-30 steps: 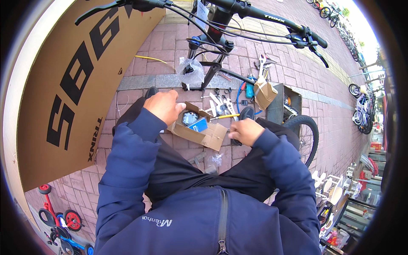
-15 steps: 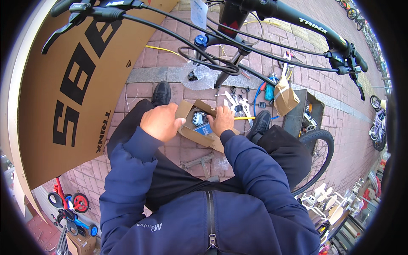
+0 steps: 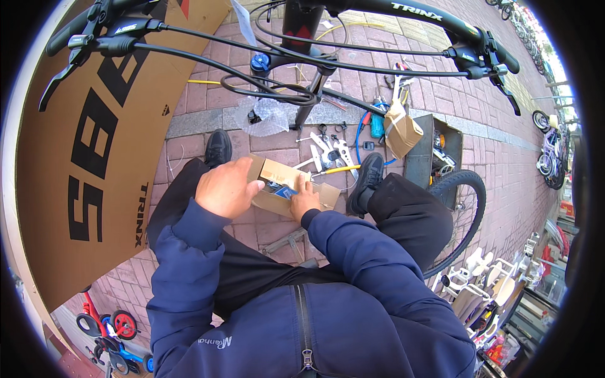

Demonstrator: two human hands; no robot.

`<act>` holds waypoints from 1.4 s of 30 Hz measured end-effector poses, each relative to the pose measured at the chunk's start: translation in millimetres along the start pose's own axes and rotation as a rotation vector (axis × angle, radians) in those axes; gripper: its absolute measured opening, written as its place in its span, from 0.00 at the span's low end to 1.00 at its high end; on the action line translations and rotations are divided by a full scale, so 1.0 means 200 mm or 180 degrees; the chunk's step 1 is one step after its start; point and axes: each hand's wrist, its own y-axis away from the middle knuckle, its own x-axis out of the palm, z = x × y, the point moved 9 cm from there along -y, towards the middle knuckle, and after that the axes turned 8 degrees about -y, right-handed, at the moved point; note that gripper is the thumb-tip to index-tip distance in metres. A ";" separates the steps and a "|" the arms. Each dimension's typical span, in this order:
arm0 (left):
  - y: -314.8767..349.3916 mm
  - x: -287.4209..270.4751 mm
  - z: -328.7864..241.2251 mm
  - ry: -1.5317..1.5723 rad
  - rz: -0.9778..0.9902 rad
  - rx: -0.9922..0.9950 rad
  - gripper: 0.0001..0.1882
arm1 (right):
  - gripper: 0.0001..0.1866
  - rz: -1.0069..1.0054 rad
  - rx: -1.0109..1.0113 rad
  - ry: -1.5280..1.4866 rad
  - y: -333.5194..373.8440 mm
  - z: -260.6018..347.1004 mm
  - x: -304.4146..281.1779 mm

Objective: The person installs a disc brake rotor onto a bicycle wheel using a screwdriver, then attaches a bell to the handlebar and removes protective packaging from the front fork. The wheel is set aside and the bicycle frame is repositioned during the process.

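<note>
Between my feet sits a small opened cardboard box (image 3: 272, 201) with its flaps raised. My left hand (image 3: 228, 188) is closed on the box's left side, its thumb along the near edge. Inside lie a blue flat packet (image 3: 286, 192) and some dark and silvery parts, partly covered by my fingers. My right hand (image 3: 305, 200) reaches in from the right with bent fingers, thumb and fingers at the packet. Its fingertips are partly hidden by the box.
A bicycle handlebar (image 3: 409, 14) with cables hangs over the far side. Wrenches (image 3: 328, 151) and a yellow-handled tool (image 3: 340, 169) lie beyond the box. A metal toolbox (image 3: 421, 154) and a wheel (image 3: 474, 189) stand right; a large carton (image 3: 57, 183) is left.
My right hand has moved from the box's far edge down into it, onto the blue packet. The box has tilted and its flaps have shifted. The whole view has shifted a little.
</note>
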 end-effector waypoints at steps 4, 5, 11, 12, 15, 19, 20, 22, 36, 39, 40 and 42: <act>0.00 0.02 -0.01 -0.0020 -0.0048 0.0108 0.19 | 0.14 0.0007 -0.0175 -0.0159 -0.04 0.00 0.07; 0.01 0.02 -0.02 -0.0016 -0.0098 0.0145 0.19 | 0.14 -0.0112 -0.0053 -0.0215 -0.04 -0.01 0.07; 0.01 0.02 -0.01 0.0016 -0.0058 0.0081 0.19 | 0.17 0.0089 0.0600 -0.0531 -0.08 -0.14 0.13; 0.01 0.02 -0.01 0.0026 -0.0031 0.0084 0.19 | 0.16 0.0043 0.0303 -0.0603 -0.09 -0.12 0.13; 0.00 0.03 -0.02 0.0052 0.0035 0.0101 0.19 | 0.13 -0.0155 -0.0396 -0.0829 -0.10 -0.08 0.09; 0.00 0.02 -0.04 0.0062 0.0025 0.0151 0.18 | 0.11 0.0007 -0.0517 -0.1262 -0.12 -0.09 0.07; 0.00 0.01 -0.05 0.0051 -0.0022 0.0170 0.18 | 0.12 0.0027 -0.0555 -0.1318 -0.12 -0.08 0.06; -0.01 0.01 -0.05 0.0077 0.0029 0.0142 0.18 | 0.10 -0.0184 -0.0856 -0.1183 -0.13 -0.03 -0.03; -0.03 0.02 -0.17 0.0034 0.0098 0.0489 0.25 | 0.11 -0.0519 -0.1288 0.0092 -0.03 -0.35 -0.86; -0.05 0.04 -0.19 0.0015 0.0136 0.0508 0.22 | 0.10 -0.0784 -0.1481 0.0477 0.09 -0.47 -1.12; -0.05 0.03 -0.21 0.0010 0.0048 0.0590 0.20 | 0.11 -0.0894 -0.1496 0.0526 0.13 -0.52 -1.22; -0.05 0.03 -0.23 0.0008 -0.0123 0.0722 0.19 | 0.12 -0.1019 -0.1320 0.0526 0.21 -0.64 -1.42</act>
